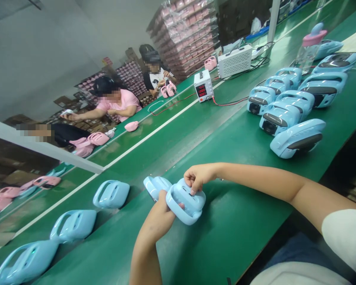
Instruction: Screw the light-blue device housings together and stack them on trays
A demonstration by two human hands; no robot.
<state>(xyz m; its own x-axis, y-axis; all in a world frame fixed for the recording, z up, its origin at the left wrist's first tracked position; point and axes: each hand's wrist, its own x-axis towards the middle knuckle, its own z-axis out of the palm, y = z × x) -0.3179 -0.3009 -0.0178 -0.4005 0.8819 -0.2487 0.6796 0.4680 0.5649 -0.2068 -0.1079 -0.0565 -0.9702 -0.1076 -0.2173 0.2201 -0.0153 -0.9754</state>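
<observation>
One blue casing held by left hand, grip partly hidden; right hand curled on it, contents unclear.

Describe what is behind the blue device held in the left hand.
Another blue device shows behind it; its lower right part is hidden by the held device and left hand.

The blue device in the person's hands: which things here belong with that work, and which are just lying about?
Seem to belong:
- blue device, left hand holding it, right hand on its slotted face
- matching blue devices on the green bench

Apparently just lying about:
- pink-lidded bottle
- pink goods stacked behind
</observation>
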